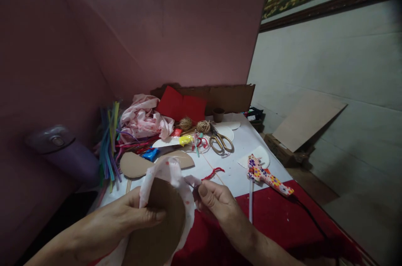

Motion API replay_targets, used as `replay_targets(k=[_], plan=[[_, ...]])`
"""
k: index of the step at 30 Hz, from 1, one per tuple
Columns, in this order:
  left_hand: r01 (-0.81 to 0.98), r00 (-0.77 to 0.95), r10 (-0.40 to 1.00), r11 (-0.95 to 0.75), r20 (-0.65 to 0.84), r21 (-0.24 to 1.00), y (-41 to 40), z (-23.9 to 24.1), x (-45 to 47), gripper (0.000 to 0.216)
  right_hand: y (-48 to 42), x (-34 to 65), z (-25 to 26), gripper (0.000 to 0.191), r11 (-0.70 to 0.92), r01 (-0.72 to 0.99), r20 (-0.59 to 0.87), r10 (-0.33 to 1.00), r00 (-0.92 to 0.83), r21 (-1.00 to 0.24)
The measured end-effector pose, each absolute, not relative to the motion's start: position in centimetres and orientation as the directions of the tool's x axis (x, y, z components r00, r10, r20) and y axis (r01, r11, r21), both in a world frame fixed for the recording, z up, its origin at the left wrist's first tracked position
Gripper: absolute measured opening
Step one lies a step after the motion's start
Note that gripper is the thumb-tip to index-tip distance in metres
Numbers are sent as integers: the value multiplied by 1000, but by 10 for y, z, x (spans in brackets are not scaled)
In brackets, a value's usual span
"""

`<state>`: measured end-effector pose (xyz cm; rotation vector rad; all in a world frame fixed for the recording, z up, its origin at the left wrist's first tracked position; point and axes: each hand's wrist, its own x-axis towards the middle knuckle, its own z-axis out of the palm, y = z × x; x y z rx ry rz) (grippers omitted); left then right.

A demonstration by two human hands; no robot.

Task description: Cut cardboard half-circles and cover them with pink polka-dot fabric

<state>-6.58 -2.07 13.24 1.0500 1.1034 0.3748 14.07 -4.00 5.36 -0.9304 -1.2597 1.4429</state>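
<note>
My left hand grips a brown cardboard shape wrapped at its edge in white fabric with small red dots; the thumb presses on the cardboard. My right hand pinches the fabric's edge at the right side of the shape. A short red strip lies on the white table just beyond my right fingers.
A floral-patterned glue gun lies at the right with its black cord trailing over red cloth. Gold scissors, twine balls, pink fabric, red felt, coloured straws and cardboard cut-outs crowd the table's back. Pink panels wall it in.
</note>
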Motion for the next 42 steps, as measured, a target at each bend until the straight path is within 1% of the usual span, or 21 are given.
replay_targets(k=[5,9,12,16,26,29,35,39,42], plan=[[238,459,715,472,-527,849,-19,129,-69,26,-41,144,56,45,35,-106,64,956,-285,-994],[254,507,673,481,-539,839,-19,129,-70,24,-38,145,59,44,95,-38,102,955,-280,-995],[269,556,635,473,-537,839,-18,131,-70,26,-36,145,63,44,148,6,140,947,-289,-989],[294,550,640,453,-537,841,-17,131,-71,27,-34,147,68,45,172,55,147,940,-309,-983],[336,539,650,418,-536,844,-16,128,-77,30,-35,149,64,43,200,61,172,936,-307,-978],[358,522,652,418,-550,835,-16,130,-76,31,-36,152,64,42,190,74,156,931,-330,-979],[352,524,642,435,-560,829,-16,130,-78,22,-34,157,65,45,195,85,153,920,-360,-977],[350,526,651,421,-547,837,-14,130,-79,23,-34,160,63,44,155,90,106,909,-403,-984],[339,550,637,420,-540,842,-13,129,-80,26,-32,160,62,44,145,57,106,896,-432,-988]])
